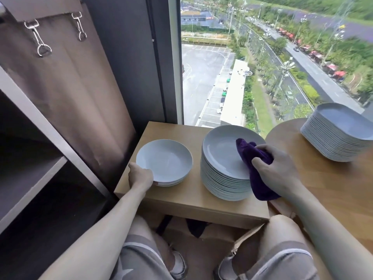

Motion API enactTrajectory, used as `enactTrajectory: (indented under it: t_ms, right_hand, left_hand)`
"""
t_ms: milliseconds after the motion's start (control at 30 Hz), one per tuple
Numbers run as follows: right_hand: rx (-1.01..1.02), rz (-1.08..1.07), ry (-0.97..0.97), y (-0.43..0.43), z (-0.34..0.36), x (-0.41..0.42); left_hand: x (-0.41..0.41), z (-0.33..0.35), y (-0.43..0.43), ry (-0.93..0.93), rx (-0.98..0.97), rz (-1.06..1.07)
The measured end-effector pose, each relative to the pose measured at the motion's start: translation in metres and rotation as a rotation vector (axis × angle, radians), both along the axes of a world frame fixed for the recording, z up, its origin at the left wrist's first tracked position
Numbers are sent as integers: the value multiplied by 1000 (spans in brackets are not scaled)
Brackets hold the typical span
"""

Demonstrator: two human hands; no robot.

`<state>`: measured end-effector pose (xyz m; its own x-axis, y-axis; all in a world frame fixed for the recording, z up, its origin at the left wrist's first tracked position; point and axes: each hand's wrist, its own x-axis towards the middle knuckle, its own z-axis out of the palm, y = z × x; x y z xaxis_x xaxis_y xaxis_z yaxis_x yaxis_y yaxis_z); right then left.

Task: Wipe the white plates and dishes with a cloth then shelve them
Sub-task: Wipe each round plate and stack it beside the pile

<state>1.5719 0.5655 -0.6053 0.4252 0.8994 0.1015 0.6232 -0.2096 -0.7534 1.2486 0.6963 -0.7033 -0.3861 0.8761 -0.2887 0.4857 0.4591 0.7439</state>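
My left hand [141, 176] grips the plate stack [164, 160] rim beneath its thumb; right hand [278, 172] clutches the cloth [255, 156]. Plates likely brittle, slick: I support under the rim.

Upper-floor room of a high-rise. At 12 o'clock a tall window [262, 57] overlooks a car park [201, 77] and road [314, 77] far below. A clipped brown curtain [70, 87] hangs at 10 o'clock, with a dark shelf unit [30, 168] at 9 o'clock. A low wooden tabletop [191, 199] bears stacks of white plates [222, 158].

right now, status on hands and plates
Left hand grips small plate stack by the rim. Right hand holds purple cloth on tall plate stack. Nothing seen blocking the shelf.
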Motion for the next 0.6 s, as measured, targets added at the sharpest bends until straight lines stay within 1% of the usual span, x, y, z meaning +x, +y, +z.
enactTrajectory:
  t_ms: [167, 300, 367, 500, 600]
  right_hand:
    - [24, 9, -25, 1, -3, -1]
    - [28, 8, -35, 2, -6, -2]
    - [27, 9, -36, 3, -6, -3]
    - [26, 16, -51, 2, -8, -4]
    - [23, 22, -67, 1, -8, -4]
  left_hand:
    - [3, -5, 0, 32, -5, -30]
    - [-3, -10, 2, 60, 28, -77]
    - [-9, -8, 4, 116, 42, -128]
    - [-21, -5, 12, 316, 8, -238]
    - [-25, -7, 17, 360, -3, -288]
